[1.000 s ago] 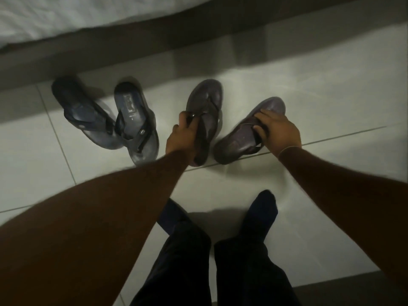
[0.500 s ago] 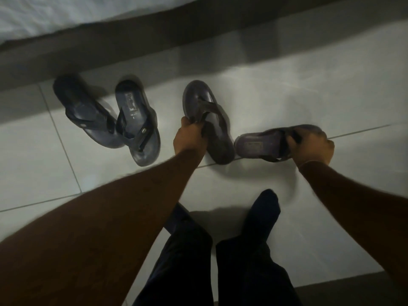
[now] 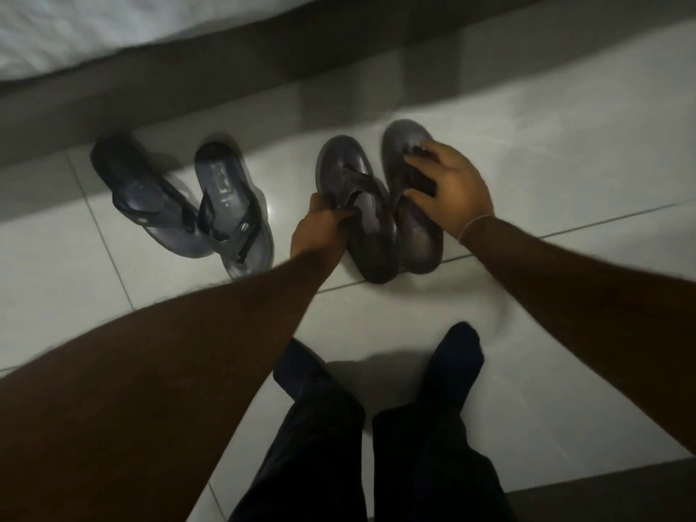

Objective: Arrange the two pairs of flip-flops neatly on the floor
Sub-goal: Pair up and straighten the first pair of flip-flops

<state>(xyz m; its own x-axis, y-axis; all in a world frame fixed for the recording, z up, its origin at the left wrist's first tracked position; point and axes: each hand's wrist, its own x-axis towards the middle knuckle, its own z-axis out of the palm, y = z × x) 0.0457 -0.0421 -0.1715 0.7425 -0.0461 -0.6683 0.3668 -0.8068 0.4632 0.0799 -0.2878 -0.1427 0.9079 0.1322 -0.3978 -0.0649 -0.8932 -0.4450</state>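
1. Left hand (image 3: 320, 229): fingers curled tight around strap of left brown flip-flop (image 3: 357, 209), arm stretched forward across frame from lower left.
2. Right hand (image 3: 448, 182): palm down, fingers spread and bent over strap of right brown flip-flop (image 3: 418, 235), thin band at wrist.
3. Brown pair: side by side, touching along inner edges, toes toward bed (image 3: 113, 28), on white tiled floor (image 3: 527, 152).
4. Blue-grey pair: left of brown pair, near it; outer flip-flop (image 3: 150, 197) angled, meeting inner flip-flop (image 3: 233, 212) near viewer.
5. Printed mark on inner insole: present, too blurred to read.
6. Dark-socked feet (image 3: 455, 356) at bottom centre.
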